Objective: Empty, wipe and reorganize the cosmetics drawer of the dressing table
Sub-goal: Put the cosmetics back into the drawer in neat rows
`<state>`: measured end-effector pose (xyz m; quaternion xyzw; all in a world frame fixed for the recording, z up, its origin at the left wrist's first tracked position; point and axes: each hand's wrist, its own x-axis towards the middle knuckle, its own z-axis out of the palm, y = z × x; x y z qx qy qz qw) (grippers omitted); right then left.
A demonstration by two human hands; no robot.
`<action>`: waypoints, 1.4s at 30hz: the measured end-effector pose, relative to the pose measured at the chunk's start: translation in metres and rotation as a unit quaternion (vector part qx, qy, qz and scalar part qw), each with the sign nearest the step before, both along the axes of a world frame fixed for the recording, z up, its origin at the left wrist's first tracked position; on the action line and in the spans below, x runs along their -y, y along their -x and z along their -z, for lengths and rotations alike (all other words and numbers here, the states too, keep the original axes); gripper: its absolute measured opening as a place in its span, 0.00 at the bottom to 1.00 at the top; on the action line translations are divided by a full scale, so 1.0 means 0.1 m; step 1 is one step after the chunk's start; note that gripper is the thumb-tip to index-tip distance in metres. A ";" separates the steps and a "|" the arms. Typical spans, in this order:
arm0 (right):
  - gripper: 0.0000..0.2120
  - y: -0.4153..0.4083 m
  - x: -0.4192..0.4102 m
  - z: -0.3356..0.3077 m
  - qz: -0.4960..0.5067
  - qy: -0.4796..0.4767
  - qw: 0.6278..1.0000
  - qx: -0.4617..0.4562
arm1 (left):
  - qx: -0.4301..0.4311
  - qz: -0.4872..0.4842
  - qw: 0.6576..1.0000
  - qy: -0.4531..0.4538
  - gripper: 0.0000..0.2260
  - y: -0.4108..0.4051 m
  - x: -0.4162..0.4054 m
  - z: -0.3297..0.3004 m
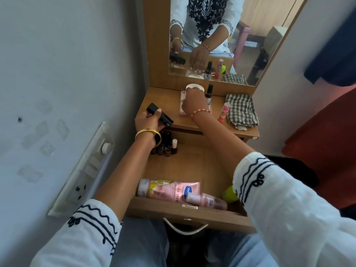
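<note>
Emptying step: left hand [149, 120] grips black case [160, 114]; right hand [193, 102] grips white jar [194, 87] on tabletop [192, 122]; next, release both, reach into drawer [185, 211]

This is a room in a home, most likely a bedroom corner. A small wooden dressing table stands against a painted wall [57, 54], with a mirror [221, 35] fixed above its worktop [159, 97]. Nail polish bottles [209, 91], a pink tube [224, 112] and a checked cloth [241, 110] sit on the worktop. The open drawer [183, 211] holds a lotion tube [169, 189], small dark bottles [163, 149] and other cosmetics. A household switch and socket panel [84, 170] is set in the wall on the left. The mirror reflects wooden cupboard doors and a pink stool behind the person.
</note>
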<state>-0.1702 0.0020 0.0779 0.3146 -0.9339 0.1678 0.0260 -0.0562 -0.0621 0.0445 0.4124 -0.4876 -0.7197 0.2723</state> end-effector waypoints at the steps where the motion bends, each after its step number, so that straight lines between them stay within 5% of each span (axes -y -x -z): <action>1: 0.16 0.01 0.01 0.03 0.003 -0.026 1.000 -0.005 | 0.000 0.003 1.000 0.001 0.14 0.00 -0.01 0.01; 6: 0.22 0.04 0.00 0.16 -0.018 -0.064 0.997 -0.041 | 0.009 0.002 1.000 0.004 0.13 0.01 0.00 0.07; 16: 0.15 -0.20 -0.09 0.12 -0.053 0.015 0.989 -0.139 | 0.017 -0.001 1.000 -0.010 0.17 0.02 -0.02 0.13; 21: 0.26 -0.07 0.04 0.08 -0.017 -0.023 1.000 -0.002 | 0.019 0.007 1.000 -0.002 0.16 -0.02 -0.01 0.11; 25: 0.27 -0.04 0.07 0.12 -0.020 -0.051 0.998 0.003 | 0.019 0.015 1.000 -0.002 0.14 -0.04 0.00 0.09; 42: 0.31 -0.92 -0.66 0.31 -0.056 0.104 0.978 0.169 | -0.109 0.172 0.969 -0.138 0.09 -0.64 -0.27 0.25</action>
